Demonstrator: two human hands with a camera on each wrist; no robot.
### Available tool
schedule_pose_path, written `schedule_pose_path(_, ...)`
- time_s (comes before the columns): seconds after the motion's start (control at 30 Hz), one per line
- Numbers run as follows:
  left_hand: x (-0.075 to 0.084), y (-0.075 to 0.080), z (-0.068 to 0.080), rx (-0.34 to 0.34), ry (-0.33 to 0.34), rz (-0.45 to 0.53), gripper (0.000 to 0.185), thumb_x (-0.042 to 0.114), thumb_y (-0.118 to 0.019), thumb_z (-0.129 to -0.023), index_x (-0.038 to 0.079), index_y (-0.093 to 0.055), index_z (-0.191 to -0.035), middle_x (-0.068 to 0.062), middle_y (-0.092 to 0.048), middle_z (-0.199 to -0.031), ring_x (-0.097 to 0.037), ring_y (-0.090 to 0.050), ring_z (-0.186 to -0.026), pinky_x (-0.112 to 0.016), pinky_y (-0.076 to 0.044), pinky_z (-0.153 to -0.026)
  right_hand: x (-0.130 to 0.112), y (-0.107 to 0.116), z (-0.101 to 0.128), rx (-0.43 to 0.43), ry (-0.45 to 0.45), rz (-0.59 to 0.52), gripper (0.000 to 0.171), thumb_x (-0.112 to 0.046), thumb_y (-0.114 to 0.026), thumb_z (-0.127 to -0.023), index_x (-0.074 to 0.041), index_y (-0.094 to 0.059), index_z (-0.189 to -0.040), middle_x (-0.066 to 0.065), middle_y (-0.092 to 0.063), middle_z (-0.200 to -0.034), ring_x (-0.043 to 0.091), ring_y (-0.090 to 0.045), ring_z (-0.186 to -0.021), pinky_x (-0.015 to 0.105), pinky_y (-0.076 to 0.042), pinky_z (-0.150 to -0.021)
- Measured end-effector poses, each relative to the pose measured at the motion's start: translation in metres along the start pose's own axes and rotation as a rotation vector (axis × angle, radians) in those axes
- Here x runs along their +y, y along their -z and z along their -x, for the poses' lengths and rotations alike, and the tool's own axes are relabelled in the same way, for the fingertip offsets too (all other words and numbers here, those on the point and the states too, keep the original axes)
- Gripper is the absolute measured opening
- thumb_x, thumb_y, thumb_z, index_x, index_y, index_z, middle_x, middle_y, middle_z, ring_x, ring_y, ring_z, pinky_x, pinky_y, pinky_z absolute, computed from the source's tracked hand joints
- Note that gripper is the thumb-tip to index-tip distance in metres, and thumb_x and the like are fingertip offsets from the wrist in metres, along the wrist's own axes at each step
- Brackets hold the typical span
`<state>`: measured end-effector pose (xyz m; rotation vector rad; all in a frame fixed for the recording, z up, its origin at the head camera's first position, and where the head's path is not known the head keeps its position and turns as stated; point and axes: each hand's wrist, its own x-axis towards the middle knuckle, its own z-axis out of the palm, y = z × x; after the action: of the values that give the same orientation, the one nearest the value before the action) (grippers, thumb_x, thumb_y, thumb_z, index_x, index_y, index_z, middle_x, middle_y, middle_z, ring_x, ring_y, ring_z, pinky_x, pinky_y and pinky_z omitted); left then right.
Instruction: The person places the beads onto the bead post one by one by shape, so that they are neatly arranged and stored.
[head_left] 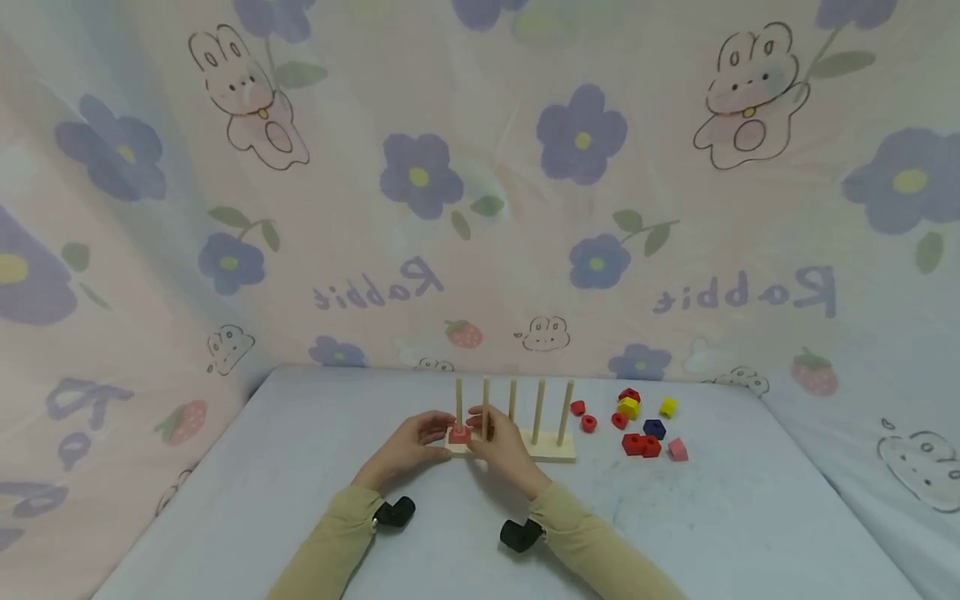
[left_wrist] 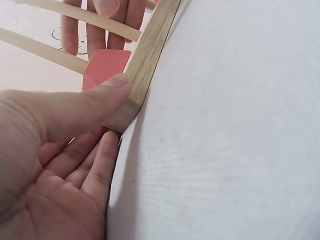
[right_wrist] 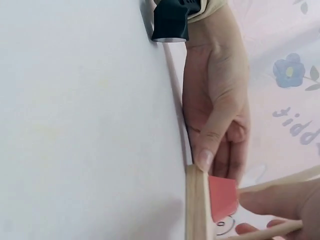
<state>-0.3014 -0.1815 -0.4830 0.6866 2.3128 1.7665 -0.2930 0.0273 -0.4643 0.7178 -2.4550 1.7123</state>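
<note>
Two hands meet at the left end of the wooden peg stand (head_left: pixel 551 450), where I see a pink block (head_left: pixel 459 433) already seated at the foot of the leftmost peg (head_left: pixel 458 402). The left hand (head_left: pixel 408 448) grasps that end of the stand, thumb (left_wrist: pixel 100 95) pressed on its edge beside the block, likely to keep it from sliding. The right hand (head_left: pixel 504 446) sits just right of the block, fingers (right_wrist: pixel 265 200) closed around a peg; whether they also touch the block I cannot tell. The stand's other four pegs are bare. To its right on the grey table (head_left: pixel 300 467), loose beads (head_left: pixel 637 421) in red, yellow, blue and pink lie scattered.
</note>
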Motion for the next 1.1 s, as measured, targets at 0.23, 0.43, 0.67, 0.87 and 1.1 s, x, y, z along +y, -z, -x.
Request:
schedule_pose_path(0.23,-0.006,0.003,-0.002,0.018,-0.009,-0.004,0.054,-0.006,-0.073,-0.079,-0.007,-0.050,-0.128,-0.023,-0.053,-0.127,-0.038,-0.050,-0.121,-0.042,-0.042,-0.103,-0.010,0.026,0.018,-0.143,-0.005,0.036,0.071,0.007,-0.069,-0.081,0.004,-0.034,-0.143,0.029,-0.049,-0.130,0.046,-0.049,-0.118,0.050,-0.047,-0.095)
schedule_pose_path(0.43,-0.006,0.002,-0.002,0.029,0.023,-0.028,0.055,-0.005,-0.074,-0.079,-0.005,-0.051,-0.128,-0.021,-0.053,-0.128,-0.036,-0.050,-0.122,-0.041,-0.041,-0.104,-0.014,0.075,0.041,-0.257,0.039,0.073,0.060,0.000,-0.070,-0.085,-0.005,-0.043,-0.139,0.023,-0.056,-0.123,0.039,-0.057,-0.110,0.046,-0.050,-0.092)
schedule_pose_path(0.67,-0.006,0.001,-0.003,0.029,0.011,-0.014,0.055,-0.007,-0.073,-0.079,-0.008,-0.049,-0.129,-0.024,-0.052,-0.128,-0.039,-0.050,-0.121,-0.045,-0.041,-0.103,-0.008,0.172,0.066,-0.169,0.071,0.246,0.048,-0.011,-0.074,-0.085,-0.003,-0.054,-0.128,0.016,-0.062,-0.116,0.034,-0.061,-0.103,0.040,-0.054,-0.086)
schedule_pose_path(0.87,-0.006,0.000,-0.005,0.024,0.006,-0.008,0.054,-0.007,-0.073,-0.079,-0.007,-0.050,-0.128,-0.023,-0.053,-0.128,-0.038,-0.050,-0.121,-0.044,-0.040,-0.104,0.009,0.246,0.082,-0.049,0.013,0.469,0.048,-0.009,-0.073,-0.084,0.000,-0.053,-0.128,0.021,-0.059,-0.120,0.039,-0.058,-0.107,0.051,-0.052,-0.086)
schedule_pose_path(1.1,-0.001,-0.001,-0.007,0.010,0.007,-0.023,0.053,-0.007,-0.072,-0.080,-0.007,-0.050,-0.128,-0.022,-0.053,-0.129,-0.036,-0.049,-0.122,-0.040,-0.041,-0.104,0.038,0.292,0.089,-0.099,-0.045,0.512,0.052,-0.010,-0.073,-0.085,0.006,-0.051,-0.128,0.025,-0.058,-0.120,0.044,-0.054,-0.110,0.057,-0.048,-0.087)
